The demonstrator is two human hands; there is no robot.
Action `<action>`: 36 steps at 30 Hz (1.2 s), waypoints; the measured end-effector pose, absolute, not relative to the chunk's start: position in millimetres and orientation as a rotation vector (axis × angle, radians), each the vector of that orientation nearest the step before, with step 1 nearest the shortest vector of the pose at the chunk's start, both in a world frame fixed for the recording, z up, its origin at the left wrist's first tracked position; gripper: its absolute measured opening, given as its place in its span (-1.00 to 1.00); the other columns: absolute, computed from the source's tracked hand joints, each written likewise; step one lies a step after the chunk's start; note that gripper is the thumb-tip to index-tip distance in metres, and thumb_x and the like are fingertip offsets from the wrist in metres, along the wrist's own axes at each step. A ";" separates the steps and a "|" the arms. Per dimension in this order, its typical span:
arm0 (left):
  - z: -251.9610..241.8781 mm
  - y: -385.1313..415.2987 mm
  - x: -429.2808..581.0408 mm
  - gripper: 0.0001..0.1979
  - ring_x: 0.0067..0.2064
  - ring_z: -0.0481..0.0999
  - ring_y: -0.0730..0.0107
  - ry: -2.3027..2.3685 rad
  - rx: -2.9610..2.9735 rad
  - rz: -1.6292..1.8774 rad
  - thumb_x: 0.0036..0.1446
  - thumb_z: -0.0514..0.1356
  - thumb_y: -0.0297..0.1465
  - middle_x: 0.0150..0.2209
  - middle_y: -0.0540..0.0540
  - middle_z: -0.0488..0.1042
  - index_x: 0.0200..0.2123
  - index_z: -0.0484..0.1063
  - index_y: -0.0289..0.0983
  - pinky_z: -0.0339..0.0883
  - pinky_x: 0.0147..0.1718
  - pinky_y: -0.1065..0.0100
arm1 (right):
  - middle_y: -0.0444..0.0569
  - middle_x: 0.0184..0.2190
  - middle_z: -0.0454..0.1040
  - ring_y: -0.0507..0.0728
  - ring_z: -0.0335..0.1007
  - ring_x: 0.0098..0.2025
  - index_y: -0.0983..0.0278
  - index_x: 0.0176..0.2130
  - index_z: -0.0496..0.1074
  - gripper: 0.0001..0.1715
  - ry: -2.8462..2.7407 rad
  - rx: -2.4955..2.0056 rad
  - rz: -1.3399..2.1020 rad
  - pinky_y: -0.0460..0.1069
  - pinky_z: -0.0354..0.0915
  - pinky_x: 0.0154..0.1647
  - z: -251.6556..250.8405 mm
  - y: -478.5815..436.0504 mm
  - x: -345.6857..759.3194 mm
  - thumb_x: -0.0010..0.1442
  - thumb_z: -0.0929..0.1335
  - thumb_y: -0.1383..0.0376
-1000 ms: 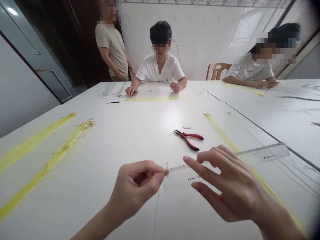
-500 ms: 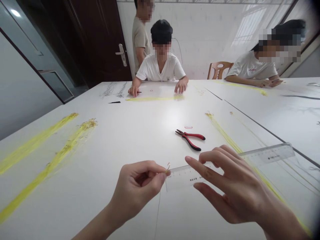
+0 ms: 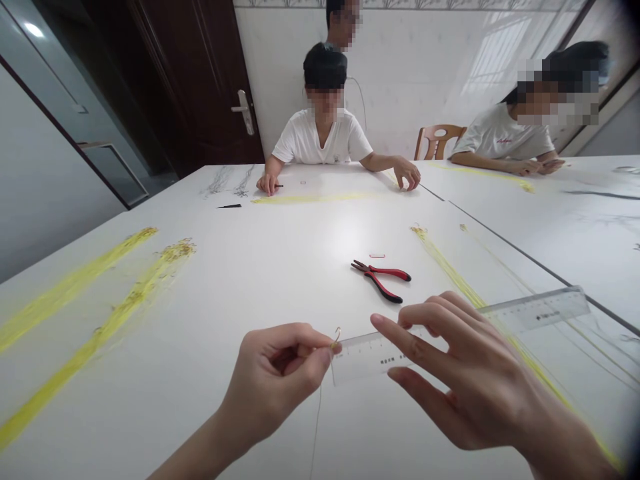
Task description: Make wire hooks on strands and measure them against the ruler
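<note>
My left hand (image 3: 273, 380) is closed in a pinch on a thin yellow wire (image 3: 316, 420) with a small hook (image 3: 337, 333) at its top; the wire hangs down toward the table's near edge. The hook sits at the left end of a clear plastic ruler (image 3: 530, 312) that lies flat on the white table (image 3: 260, 267). My right hand (image 3: 460, 373) rests over the ruler with fingers spread, pressing on its left part. Red-handled pliers (image 3: 383, 275) lie just beyond both hands.
Long bundles of yellow wire (image 3: 100, 300) lie at the left, and another bundle (image 3: 450, 267) runs at the right under the ruler. A small red loop (image 3: 377, 255) lies by the pliers. Two people sit at the far side; a third stands behind.
The standing person has walked right, behind the seated one. The seated person's hand reached out to the right. My own hands and the ruler have hardly moved.
</note>
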State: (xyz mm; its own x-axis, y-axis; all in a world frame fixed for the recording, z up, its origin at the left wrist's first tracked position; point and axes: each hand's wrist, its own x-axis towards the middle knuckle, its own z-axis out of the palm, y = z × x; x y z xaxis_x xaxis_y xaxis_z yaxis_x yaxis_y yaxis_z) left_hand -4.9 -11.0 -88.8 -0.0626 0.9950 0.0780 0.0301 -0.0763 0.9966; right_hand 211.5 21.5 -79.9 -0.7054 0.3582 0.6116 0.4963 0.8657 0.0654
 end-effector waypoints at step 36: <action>-88.8 -12.1 -6.8 -0.83 -0.60 0.02 0.56 1.239 1.198 1.242 -0.14 0.19 -0.49 -0.70 0.12 0.01 -0.70 0.34 -0.25 0.08 -0.60 0.44 | 0.03 -0.30 0.32 0.08 0.16 -0.39 0.38 0.05 0.31 -0.50 -2.421 -0.627 -0.300 0.04 0.15 -0.37 -80.6 19.4 211.8 0.09 0.32 0.35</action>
